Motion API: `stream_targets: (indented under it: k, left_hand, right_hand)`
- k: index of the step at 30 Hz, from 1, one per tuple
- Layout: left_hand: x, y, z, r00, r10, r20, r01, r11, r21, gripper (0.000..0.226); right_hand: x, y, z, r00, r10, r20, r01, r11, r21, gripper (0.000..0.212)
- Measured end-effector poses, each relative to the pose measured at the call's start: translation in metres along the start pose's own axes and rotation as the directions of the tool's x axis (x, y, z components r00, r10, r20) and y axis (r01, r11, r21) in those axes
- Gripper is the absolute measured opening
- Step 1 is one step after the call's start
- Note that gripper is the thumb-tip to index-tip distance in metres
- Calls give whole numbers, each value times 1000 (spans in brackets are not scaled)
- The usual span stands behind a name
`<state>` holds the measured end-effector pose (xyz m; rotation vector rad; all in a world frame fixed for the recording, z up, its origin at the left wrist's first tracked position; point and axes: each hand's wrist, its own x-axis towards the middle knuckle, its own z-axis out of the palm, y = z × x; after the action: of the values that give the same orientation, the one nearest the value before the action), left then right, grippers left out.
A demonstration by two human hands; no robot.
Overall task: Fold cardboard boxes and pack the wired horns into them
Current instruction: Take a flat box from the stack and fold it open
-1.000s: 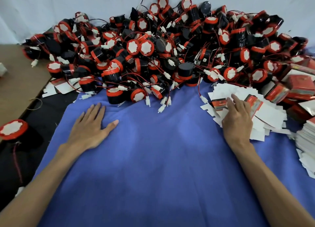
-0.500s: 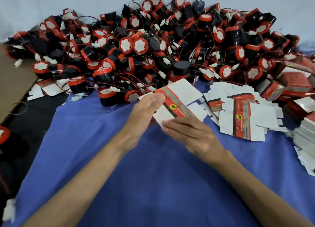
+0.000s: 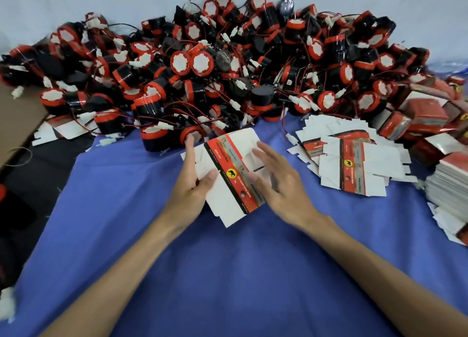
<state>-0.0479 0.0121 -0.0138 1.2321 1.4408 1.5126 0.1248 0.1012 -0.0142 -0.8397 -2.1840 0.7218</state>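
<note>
A flat unfolded cardboard box (image 3: 229,174), white with a red and grey printed strip, is held above the blue cloth at the centre. My left hand (image 3: 193,182) grips its left edge, thumb on top and fingers beneath. My right hand (image 3: 276,182) lies on its right side with fingers straight and spread, blurred by motion. Behind them a big heap of black and red wired horns (image 3: 228,66) with white connectors fills the back of the table.
A loose pile of flat box blanks (image 3: 354,159) lies to the right. Folded red boxes (image 3: 428,114) and a neat stack of blanks (image 3: 448,185) stand at the far right. Blue cloth (image 3: 228,273) covers the near table. A brown board (image 3: 15,119) sits at left.
My right hand took a blank from the right pile and brought it to the centre. My left hand left the cloth and took hold of it. The blank now sits nearer me, turned.
</note>
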Motion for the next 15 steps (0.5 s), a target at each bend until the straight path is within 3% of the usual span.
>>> stream_targets:
  k: [7,11,15]
  left_hand:
    - [2,-3,-10,993,-60,101,76,984,-161,95]
    - [5,-7,-13,983,-95,160,127,971,-204,101]
    - [3,-12,-7,996,-70,56,75,992,-104,94]
  right_hand:
    - [-1,2,-3,997,-17,70,10,996,87,43]
    - [-1,4,-5,996,32,83,-42,991,124,56]
    - [-1,6,-5,990,78,120,-91,990,108,58]
